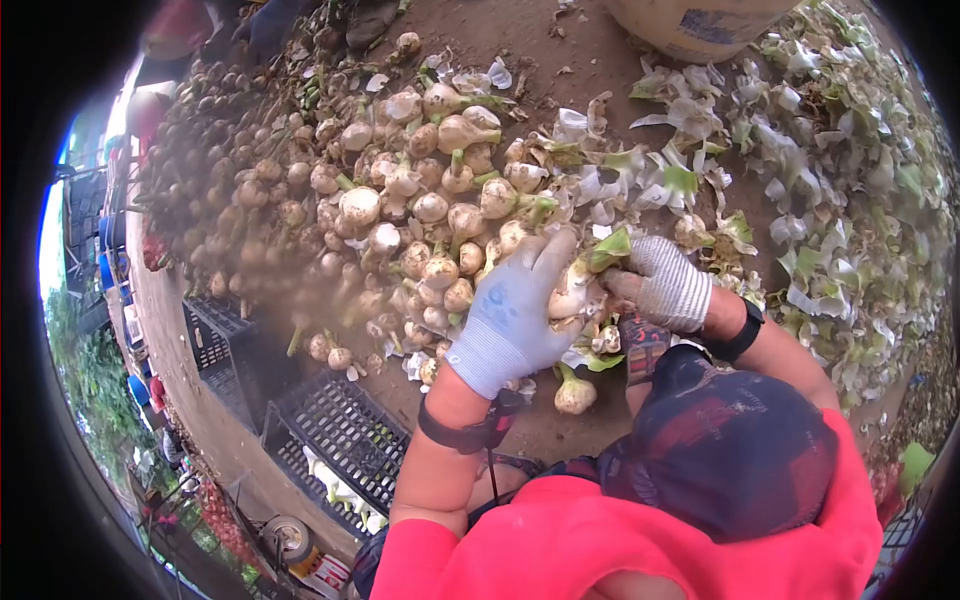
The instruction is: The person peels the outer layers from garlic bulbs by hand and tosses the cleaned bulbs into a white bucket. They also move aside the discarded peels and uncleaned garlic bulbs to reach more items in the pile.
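Working spot: brown ground [590,65], a person in a pink top [560,540] bent over it; clock directions taken from the hands as centre. Left grip [520,308], in a grey glove, is clamped round a pale bulb [568,300], thumb on the near side, fingers on the far side. Right grip [662,287], in a whitish ribbed glove, has its bent fingers against the bulb's 3 o'clock end; what they pinch is hidden, so cannot tell whether they are closed on anything. A green leaf [609,250] sticks up at 1 o'clock of the bulb. Loose bulb [575,395] on the ground at 6 o'clock, just below the hands. Big heap of bulbs [430,207] spreads from 9 to 11 o'clock, some soil-stained, several with green stem stubs. Papery peelings [850,190] lie thick at 2 o'clock; pale bucket [655,22] nearer 12 to 1. Black slatted crate [345,425] at 8 o'clock, whitish pieces [340,485] showing at its near side. Black bands [745,330] on both wrists.
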Demonstrator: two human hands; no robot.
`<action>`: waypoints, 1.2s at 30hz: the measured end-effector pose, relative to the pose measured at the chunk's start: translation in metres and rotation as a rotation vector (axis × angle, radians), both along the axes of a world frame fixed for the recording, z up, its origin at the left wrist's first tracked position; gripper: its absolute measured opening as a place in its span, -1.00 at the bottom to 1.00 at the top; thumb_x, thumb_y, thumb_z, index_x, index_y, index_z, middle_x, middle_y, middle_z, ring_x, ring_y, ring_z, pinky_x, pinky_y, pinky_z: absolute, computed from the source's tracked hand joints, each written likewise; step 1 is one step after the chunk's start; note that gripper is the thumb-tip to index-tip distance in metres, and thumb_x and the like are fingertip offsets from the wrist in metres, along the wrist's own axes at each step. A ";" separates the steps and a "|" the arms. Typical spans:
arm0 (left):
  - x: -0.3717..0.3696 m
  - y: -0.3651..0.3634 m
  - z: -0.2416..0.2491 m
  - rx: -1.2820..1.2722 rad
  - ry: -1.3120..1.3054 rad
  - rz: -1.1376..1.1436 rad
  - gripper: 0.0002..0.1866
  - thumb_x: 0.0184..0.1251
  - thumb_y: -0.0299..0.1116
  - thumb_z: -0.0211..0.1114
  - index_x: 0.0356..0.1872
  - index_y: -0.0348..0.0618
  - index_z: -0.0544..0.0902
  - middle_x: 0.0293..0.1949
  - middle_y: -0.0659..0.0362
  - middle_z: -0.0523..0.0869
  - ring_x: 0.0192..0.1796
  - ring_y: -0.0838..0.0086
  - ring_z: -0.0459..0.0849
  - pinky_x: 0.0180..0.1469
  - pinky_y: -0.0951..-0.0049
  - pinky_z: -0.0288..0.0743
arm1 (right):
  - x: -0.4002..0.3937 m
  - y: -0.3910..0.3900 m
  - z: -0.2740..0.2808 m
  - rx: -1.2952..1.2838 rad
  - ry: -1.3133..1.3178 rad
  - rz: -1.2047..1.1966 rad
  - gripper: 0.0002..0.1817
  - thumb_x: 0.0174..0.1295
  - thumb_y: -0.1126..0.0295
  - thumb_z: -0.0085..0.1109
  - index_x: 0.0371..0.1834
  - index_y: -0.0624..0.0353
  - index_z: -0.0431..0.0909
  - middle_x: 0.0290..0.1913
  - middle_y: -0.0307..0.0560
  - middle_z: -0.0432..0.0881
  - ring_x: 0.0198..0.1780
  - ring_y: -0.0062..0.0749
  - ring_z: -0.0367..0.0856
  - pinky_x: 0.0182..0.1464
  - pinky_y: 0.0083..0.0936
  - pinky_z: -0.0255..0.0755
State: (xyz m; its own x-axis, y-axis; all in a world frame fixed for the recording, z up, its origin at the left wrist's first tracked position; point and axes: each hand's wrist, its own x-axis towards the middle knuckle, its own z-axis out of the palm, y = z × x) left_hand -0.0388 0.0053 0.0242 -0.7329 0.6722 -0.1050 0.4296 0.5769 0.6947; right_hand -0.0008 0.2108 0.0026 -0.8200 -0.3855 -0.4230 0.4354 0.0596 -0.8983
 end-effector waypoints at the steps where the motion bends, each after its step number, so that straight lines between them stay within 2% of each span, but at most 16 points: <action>1: -0.001 -0.005 0.002 0.061 -0.064 -0.034 -0.18 -0.12 -0.35 0.40 0.27 -0.28 0.27 0.02 -0.16 0.50 0.04 0.06 0.57 0.05 0.29 0.49 | 0.000 -0.001 0.003 -0.157 -0.194 -0.034 -0.71 0.30 0.32 0.06 0.00 0.26 0.52 -0.33 -0.13 0.62 -0.39 -0.50 0.62 -0.33 -0.53 0.49; 2: -0.001 -0.013 0.000 0.214 -0.331 -0.010 -0.17 0.03 -0.23 0.38 0.33 -0.31 0.20 0.10 -0.13 0.50 0.14 0.16 0.55 0.16 0.33 0.44 | 0.005 0.004 -0.008 -0.403 -0.303 -0.089 -0.70 0.29 0.32 0.09 0.03 0.20 0.53 -0.32 -0.24 0.60 -0.37 -0.59 0.60 -0.33 -0.61 0.48; 3: 0.002 -0.013 -0.003 0.212 -0.327 -0.007 -0.17 0.03 -0.23 0.38 0.33 -0.31 0.20 0.10 -0.13 0.50 0.14 0.16 0.55 0.16 0.33 0.44 | 0.002 0.016 -0.003 -0.466 -0.311 0.011 -0.65 0.26 0.32 0.15 0.07 0.23 0.51 -0.30 -0.27 0.61 -0.40 -0.62 0.58 -0.34 -0.63 0.48; 5: 0.014 -0.007 -0.010 1.179 -1.377 0.418 -0.23 0.15 -0.11 0.31 0.32 -0.31 0.25 0.09 -0.03 0.53 0.21 0.25 0.51 0.21 0.29 0.41 | 0.007 0.007 -0.004 -0.600 -0.295 -0.054 -0.60 0.22 0.29 0.21 0.08 0.26 0.49 -0.30 -0.29 0.60 -0.43 -0.68 0.54 -0.39 -0.68 0.45; 7: 0.019 0.002 -0.020 1.137 -1.202 0.690 -0.50 0.31 -0.20 0.19 0.19 -0.28 0.40 0.04 0.03 0.55 0.10 0.30 0.55 0.14 0.32 0.45 | 0.010 0.002 -0.004 -0.671 -0.438 -0.137 -0.58 0.19 0.29 0.24 0.07 0.28 0.49 -0.31 -0.31 0.60 -0.45 -0.74 0.50 -0.43 -0.73 0.42; 9: 0.027 -0.001 -0.015 0.385 -0.494 0.842 -0.62 0.32 -0.36 0.17 0.11 -0.28 0.44 -0.01 0.06 0.58 -0.04 0.38 0.60 -0.01 0.44 0.49 | 0.008 0.001 -0.008 -0.644 -0.441 -0.183 -0.63 0.22 0.33 0.20 0.06 0.26 0.51 -0.33 -0.32 0.59 -0.48 -0.76 0.48 -0.45 -0.76 0.41; 10: 0.031 0.002 -0.018 0.489 -0.086 0.760 -0.71 0.25 -0.51 0.18 0.00 -0.29 0.49 -0.08 0.08 0.59 -0.17 0.49 0.60 -0.15 0.54 0.48 | -0.001 -0.002 0.013 -0.300 -0.356 -0.109 -0.69 0.27 0.32 0.11 0.03 0.20 0.53 -0.40 -0.35 0.57 -0.51 -0.75 0.45 -0.45 -0.74 0.40; 13: 0.041 0.020 -0.017 0.466 -0.098 0.667 -0.77 0.16 -0.59 0.20 -0.13 -0.27 0.53 -0.22 0.10 0.62 -0.24 0.53 0.59 -0.20 0.54 0.46 | 0.002 -0.009 -0.005 0.060 0.075 0.156 -0.71 0.24 0.25 0.11 -0.13 0.22 0.60 -0.55 -0.27 0.56 -0.48 -0.68 0.50 -0.42 -0.59 0.44; 14: 0.031 0.014 -0.018 0.584 -0.448 0.723 -0.81 0.10 -0.61 0.20 -0.22 -0.24 0.56 -0.33 0.12 0.64 -0.29 0.44 0.61 -0.22 0.49 0.47 | 0.004 -0.007 -0.012 -0.028 0.046 0.137 -0.71 0.23 0.24 0.11 -0.16 0.23 0.60 -0.56 -0.22 0.57 -0.48 -0.64 0.52 -0.41 -0.54 0.45; 17: 0.028 0.007 -0.034 0.464 -0.163 0.576 -0.80 0.06 -0.62 0.19 -0.25 -0.22 0.56 -0.43 0.12 0.62 -0.35 0.34 0.61 -0.27 0.43 0.48 | -0.006 0.003 -0.004 -0.071 -0.148 0.151 -0.76 0.16 0.26 0.14 -0.26 0.21 0.61 -0.54 -0.08 0.59 -0.49 -0.37 0.60 -0.36 -0.40 0.48; 19: 0.027 -0.001 -0.032 0.450 -0.011 0.492 -0.80 0.01 -0.63 0.22 -0.30 -0.18 0.56 -0.45 0.11 0.60 -0.40 0.26 0.58 -0.32 0.40 0.47 | -0.013 0.007 0.001 0.516 0.636 0.276 -0.83 0.04 0.34 0.16 -0.32 0.13 0.61 -0.53 0.00 0.59 -0.44 -0.16 0.63 -0.35 -0.33 0.49; 20: 0.024 -0.006 -0.023 0.437 0.014 0.380 -0.80 -0.02 -0.63 0.24 -0.32 -0.16 0.56 -0.46 0.10 0.59 -0.40 0.24 0.57 -0.34 0.39 0.46 | -0.017 0.009 0.010 0.680 0.678 0.211 -0.82 -0.06 0.38 0.17 -0.34 0.06 0.61 -0.49 0.01 0.59 -0.39 -0.05 0.63 -0.34 -0.27 0.50; 21: 0.024 -0.011 -0.013 0.423 0.031 0.269 -0.79 -0.04 -0.62 0.26 -0.34 -0.14 0.57 -0.47 0.10 0.57 -0.41 0.21 0.56 -0.35 0.38 0.45 | -0.021 0.008 0.011 0.704 0.715 0.101 -0.80 -0.07 0.38 0.18 -0.32 0.04 0.61 -0.47 0.00 0.59 -0.39 -0.08 0.63 -0.32 -0.24 0.50; 25: 0.021 -0.019 0.014 0.326 0.004 0.055 -0.73 -0.11 -0.56 0.37 -0.31 -0.07 0.59 -0.45 0.11 0.53 -0.42 0.21 0.56 -0.38 0.34 0.43 | -0.030 -0.001 -0.002 0.868 0.750 0.293 -0.80 -0.05 0.36 0.17 -0.30 0.03 0.60 -0.43 0.00 0.62 -0.34 -0.08 0.65 -0.29 -0.19 0.50; 28: 0.018 -0.024 0.025 0.336 -0.047 0.031 -0.73 -0.12 -0.56 0.40 -0.31 -0.07 0.62 -0.46 0.14 0.54 -0.43 0.28 0.55 -0.39 0.38 0.41 | -0.038 -0.020 -0.018 0.888 0.560 0.448 -0.80 -0.07 0.35 0.10 -0.33 0.08 0.58 -0.44 0.01 0.58 -0.33 -0.01 0.59 -0.25 -0.17 0.47; 36: 0.023 -0.029 0.038 0.444 -0.302 0.054 -0.80 -0.13 -0.59 0.45 -0.43 -0.10 0.65 -0.51 0.26 0.54 -0.42 0.44 0.52 -0.37 0.49 0.34 | -0.039 -0.045 -0.036 0.825 0.623 0.419 -0.78 0.01 0.26 0.12 -0.46 0.19 0.61 -0.50 0.11 0.63 -0.43 0.02 0.65 -0.40 -0.14 0.50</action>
State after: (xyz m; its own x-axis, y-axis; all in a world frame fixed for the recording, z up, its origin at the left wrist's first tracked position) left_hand -0.0161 -0.0238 0.0622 -0.7489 0.6620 -0.0308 0.1509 0.2157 0.9647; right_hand -0.0398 0.1657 -0.0335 -0.8490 -0.4722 -0.2370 -0.2721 0.7753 -0.5699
